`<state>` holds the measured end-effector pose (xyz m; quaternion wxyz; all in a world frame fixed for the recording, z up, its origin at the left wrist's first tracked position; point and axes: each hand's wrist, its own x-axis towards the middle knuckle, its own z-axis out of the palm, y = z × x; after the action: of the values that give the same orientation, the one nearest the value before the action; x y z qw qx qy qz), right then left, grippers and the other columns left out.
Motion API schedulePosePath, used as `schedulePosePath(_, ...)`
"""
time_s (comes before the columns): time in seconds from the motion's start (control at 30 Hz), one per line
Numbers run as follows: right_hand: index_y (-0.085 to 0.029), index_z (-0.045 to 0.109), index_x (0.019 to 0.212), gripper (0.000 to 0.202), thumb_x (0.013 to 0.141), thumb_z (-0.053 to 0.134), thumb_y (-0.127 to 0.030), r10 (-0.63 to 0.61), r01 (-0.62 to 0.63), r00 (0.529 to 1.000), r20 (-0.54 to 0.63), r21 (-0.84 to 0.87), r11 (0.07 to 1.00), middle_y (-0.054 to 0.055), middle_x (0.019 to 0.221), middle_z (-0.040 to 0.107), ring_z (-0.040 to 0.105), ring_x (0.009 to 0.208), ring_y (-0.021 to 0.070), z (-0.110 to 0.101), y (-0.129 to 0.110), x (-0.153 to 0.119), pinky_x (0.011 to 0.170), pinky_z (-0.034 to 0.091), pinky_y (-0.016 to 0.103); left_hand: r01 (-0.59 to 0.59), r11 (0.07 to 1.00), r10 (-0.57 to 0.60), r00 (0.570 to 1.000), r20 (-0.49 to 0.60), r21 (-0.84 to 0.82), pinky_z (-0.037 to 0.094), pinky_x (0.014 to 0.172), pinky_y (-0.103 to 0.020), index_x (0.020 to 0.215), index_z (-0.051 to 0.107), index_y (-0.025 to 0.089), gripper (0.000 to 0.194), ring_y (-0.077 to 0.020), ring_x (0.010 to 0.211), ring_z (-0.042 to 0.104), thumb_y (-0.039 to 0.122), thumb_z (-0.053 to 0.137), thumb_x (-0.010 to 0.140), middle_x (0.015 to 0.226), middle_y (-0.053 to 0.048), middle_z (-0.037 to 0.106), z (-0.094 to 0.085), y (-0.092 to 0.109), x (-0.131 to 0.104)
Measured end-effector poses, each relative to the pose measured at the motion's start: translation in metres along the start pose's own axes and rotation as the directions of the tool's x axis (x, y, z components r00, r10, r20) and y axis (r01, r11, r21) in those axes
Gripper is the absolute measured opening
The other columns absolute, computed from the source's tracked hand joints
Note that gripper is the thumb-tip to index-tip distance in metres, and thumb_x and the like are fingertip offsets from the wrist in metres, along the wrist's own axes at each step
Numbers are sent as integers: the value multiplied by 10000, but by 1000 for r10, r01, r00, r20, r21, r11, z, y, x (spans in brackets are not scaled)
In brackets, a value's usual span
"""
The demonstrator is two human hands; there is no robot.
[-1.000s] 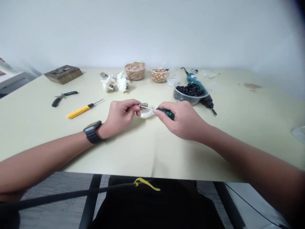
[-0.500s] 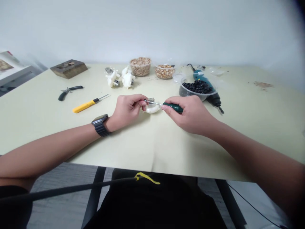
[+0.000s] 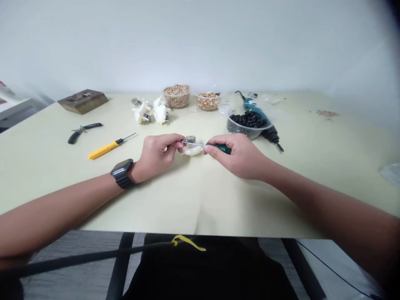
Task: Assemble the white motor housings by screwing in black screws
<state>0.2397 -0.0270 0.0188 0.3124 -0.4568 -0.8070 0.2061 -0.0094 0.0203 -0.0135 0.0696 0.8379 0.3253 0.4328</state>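
Note:
My right hand (image 3: 236,154) is closed around the dark green handle of a screwdriver (image 3: 222,148), its thin metal shaft pointing left. At the shaft's far end, the fingertips of my left hand (image 3: 162,153) are pinched together; whatever small thing sits between them is too small to make out. Just behind and under the shaft, a white curved plastic part (image 3: 194,151) with a grey metal piece (image 3: 190,138) rests on the table, close to the left fingertips. Whether those fingers also touch the white part I cannot tell.
Left on the table (image 3: 175,208) lie a yellow-handled screwdriver (image 3: 104,150), pliers (image 3: 81,130) and a brown block (image 3: 83,102). Behind are white plastic assemblies (image 3: 161,113), tubs of tan pieces (image 3: 176,96) and mixed kernels (image 3: 208,101). At right, a black-pellet bowl (image 3: 250,121) adjoins a teal power tool (image 3: 271,134).
The camera view has shifted, so the table and its objects appear lower and further left. Both hands keep nearly the same hold, with the screwdriver still bridging them.

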Motion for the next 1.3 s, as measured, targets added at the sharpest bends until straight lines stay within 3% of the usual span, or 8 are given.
schedulePosePath(0.2,-150,754,869,312,1030,594,-365,-111,108,993,-34,-80,991,-15,670,609,456,600,103,2,0,-3,598,330,270,0,1000,0,1000,-7,17,489,573,-206,836,772,179,240,-104,566,653,83,552,828,655,5,751,-1,2,0)
schedulePosePath(0.33,-139,748,953,289,1058,561,-333,-382,340,923,-53,-355,871,35,749,662,520,671,142,6,7,-5,649,354,285,13,1000,-13,1000,13,24,425,516,-221,810,770,185,229,-95,514,591,102,557,830,612,14,722,-4,4,0)
schedulePosePath(0.47,-115,758,1116,326,1088,518,-334,-505,421,863,-28,-514,747,77,820,700,559,703,166,8,13,-7,641,370,296,33,999,-33,999,23,16,417,515,-228,830,770,189,228,-94,519,590,117,553,846,641,8,739,-5,3,-1)
schedulePosePath(0.63,-173,748,991,227,1013,624,-362,-350,298,925,-148,-290,909,20,759,692,542,639,129,11,6,-8,624,372,269,54,999,-54,998,23,2,422,527,-232,830,766,189,218,-96,525,587,141,559,879,632,8,732,-4,4,0)
schedulePosePath(0.73,-169,686,854,279,996,608,-396,-153,143,984,-94,-107,984,-26,646,585,445,551,98,11,-3,-8,570,318,269,52,998,-52,998,29,-17,419,523,-227,836,766,184,214,-92,515,580,138,563,883,624,9,727,-4,6,0)
schedulePosePath(0.83,-163,657,742,398,1040,513,-385,-66,65,997,-35,-43,997,-31,592,499,412,544,98,7,-8,-6,561,284,284,41,999,-40,999,33,-15,411,513,-224,833,765,180,213,-87,507,575,127,564,873,625,9,729,-4,5,0)
schedulePosePath(1.1,-164,680,832,313,1049,557,-353,-322,283,944,-74,-324,903,10,685,620,460,603,122,8,0,-8,616,308,290,64,998,-65,997,47,14,410,518,-231,817,772,184,213,-96,503,562,146,567,861,607,7,718,-5,3,-1)
schedulePosePath(1.3,-168,779,1118,279,1061,575,-348,-436,347,891,-129,-424,836,51,803,704,554,682,151,11,5,-9,635,362,286,97,995,-96,994,60,-20,396,512,-226,808,762,179,208,-89,486,536,186,576,901,593,15,702,-5,2,-1)
